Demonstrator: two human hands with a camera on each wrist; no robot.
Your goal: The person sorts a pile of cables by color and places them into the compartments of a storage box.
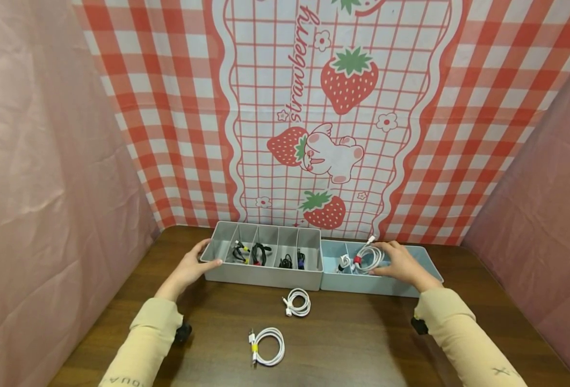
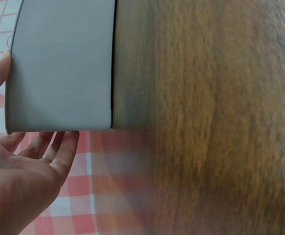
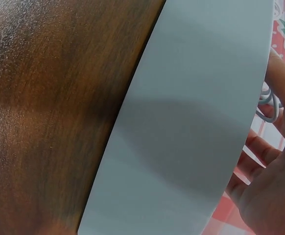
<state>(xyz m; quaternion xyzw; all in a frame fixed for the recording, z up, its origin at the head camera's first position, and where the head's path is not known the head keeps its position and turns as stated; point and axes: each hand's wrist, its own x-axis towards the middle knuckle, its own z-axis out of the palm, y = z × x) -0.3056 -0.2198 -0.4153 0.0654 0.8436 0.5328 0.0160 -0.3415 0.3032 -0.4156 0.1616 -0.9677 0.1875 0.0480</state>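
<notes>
From where I stand, the brown table [image 1: 352,344] spreads out beneath a gray box [image 1: 265,277], with a blue box [image 1: 372,283] just beside it on the right. The left hand [image 1: 190,273] grips the gray box's left end, thumb at the front rim, fingers against the end wall. Right of the gray box, the right hand [image 1: 403,264] pinches a red-tied white cable [image 1: 358,259] at the blue box. In front of the gray box lie a yellow-tied white cable [image 1: 282,347] and a smaller white coil [image 1: 308,303].
</notes>
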